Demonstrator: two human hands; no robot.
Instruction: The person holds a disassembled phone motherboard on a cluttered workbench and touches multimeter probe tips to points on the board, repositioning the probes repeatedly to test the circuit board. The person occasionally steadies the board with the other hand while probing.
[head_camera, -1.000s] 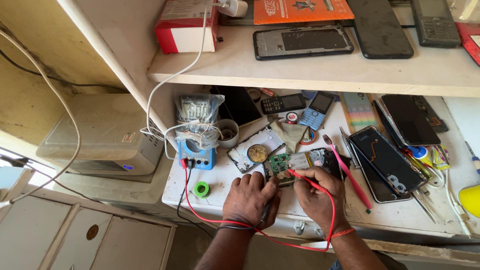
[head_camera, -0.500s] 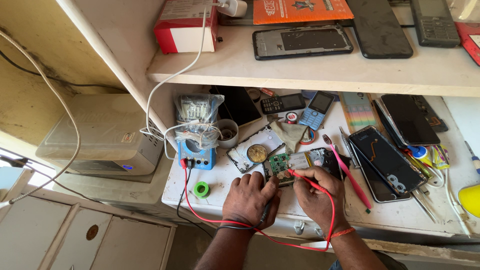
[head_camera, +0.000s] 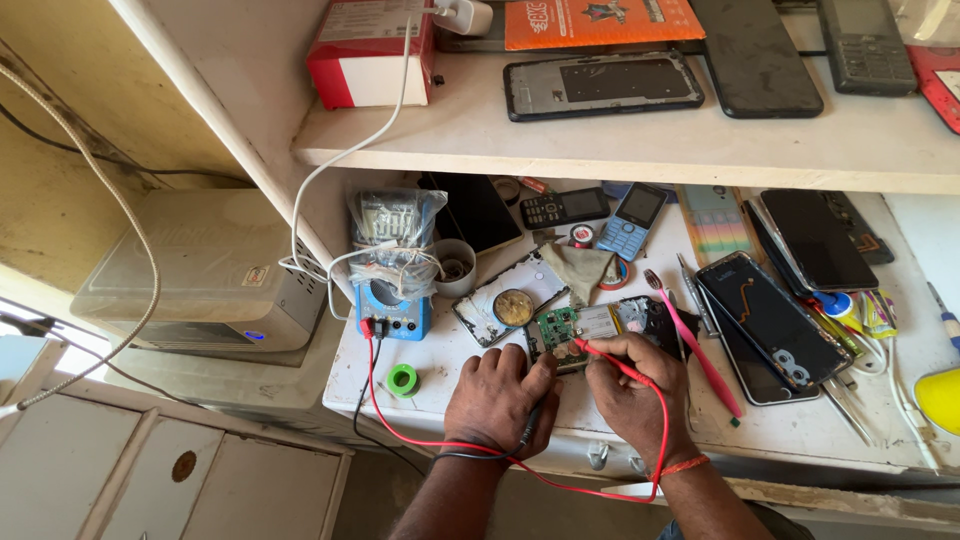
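Circuit board (head_camera: 560, 330) at frame centre: right hand (head_camera: 633, 385) pinches red probe (head_camera: 610, 362) onto it, left hand (head_camera: 497, 398) clamps black probe (head_camera: 530, 425).

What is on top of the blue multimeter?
A clear plastic bag with a white cable wrapped around it sits on the multimeter, covering its upper part. Only the dial and the lead sockets show; the screen is hidden. The bag's contents are unclear.

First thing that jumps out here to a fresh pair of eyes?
Both hands at the bench's front edge: the right hand pins a red probe onto a green circuit board, and the left hand holds a black probe. Red and black leads loop back to a blue multimeter at the left. Opened phones crowd the shelf above.
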